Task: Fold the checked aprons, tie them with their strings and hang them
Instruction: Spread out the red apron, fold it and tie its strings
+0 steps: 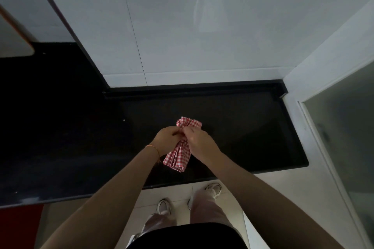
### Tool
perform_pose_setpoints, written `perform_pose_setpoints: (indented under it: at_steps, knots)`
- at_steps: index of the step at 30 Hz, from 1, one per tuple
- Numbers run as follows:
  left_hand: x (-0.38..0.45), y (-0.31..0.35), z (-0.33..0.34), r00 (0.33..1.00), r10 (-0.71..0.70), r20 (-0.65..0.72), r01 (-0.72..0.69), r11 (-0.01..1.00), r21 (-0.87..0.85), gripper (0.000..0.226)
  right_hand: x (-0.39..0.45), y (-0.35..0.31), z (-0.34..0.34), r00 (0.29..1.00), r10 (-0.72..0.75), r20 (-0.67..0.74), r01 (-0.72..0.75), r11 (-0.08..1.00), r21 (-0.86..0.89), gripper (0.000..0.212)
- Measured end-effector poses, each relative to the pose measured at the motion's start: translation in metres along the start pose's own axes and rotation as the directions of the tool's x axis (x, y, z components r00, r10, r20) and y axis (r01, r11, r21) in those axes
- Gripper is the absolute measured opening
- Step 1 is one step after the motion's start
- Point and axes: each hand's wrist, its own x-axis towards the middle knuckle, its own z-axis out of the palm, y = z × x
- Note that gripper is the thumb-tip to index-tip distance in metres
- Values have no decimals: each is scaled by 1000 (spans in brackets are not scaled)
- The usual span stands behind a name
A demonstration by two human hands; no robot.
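Note:
A red and white checked apron [177,157], folded into a narrow bundle, lies on the black countertop [242,127]. It is pinched in at its middle, so its far end [190,122] fans out beyond my hands. My left hand [167,139] and my right hand [197,141] both grip the bundle at the pinched middle, fingers closed around it and touching each other. The strings are hidden under my fingers.
The black counter runs left in an L shape. White tiled wall [182,26] rises behind it. A white door frame with frosted glass [344,137] stands at the right. A pale board [14,42] rests at far left. My feet stand on the light floor [182,194].

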Motion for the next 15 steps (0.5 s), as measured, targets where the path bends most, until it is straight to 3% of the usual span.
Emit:
perform_pose_setpoints:
  at_steps: [4,9,15]
  knots:
    - [1,2,-1,998,-19,61,16,999,40,15,4,3,-1,988,-17,156,28,997,-65,41]
    - [3,0,-4,994,-44,97,46,999,-15,17,5,7,-6,982,-56,179,66,997,-49,31]
    - [-2,-19,2,988,-152,17,149,929,-340,5,3,14,-6,976,-115,185,119,993,-11,22]
